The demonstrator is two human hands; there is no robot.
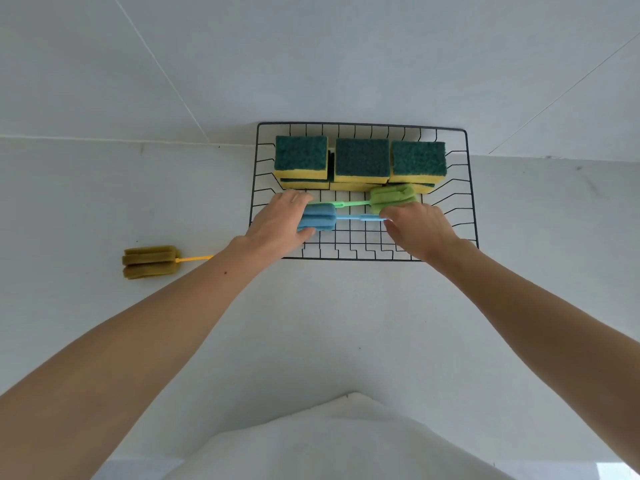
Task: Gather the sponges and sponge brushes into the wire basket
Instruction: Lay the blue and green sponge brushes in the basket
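A black wire basket [471,188] sits on the white counter against the wall. Several yellow sponges with green scrub tops [362,157] are stacked along its back. In front of them lies a green sponge brush [391,199], head to the right. Just below it is a blue sponge brush [318,218], head to the left. My left hand [280,223] grips the blue foam head. My right hand [420,230] holds the blue handle's other end. A yellow sponge brush [150,262] lies on the counter left of the basket, its handle partly hidden by my left forearm.
White counter [329,323] meets a white wall behind the basket. A white cloth or garment [346,441] fills the bottom middle of the view.
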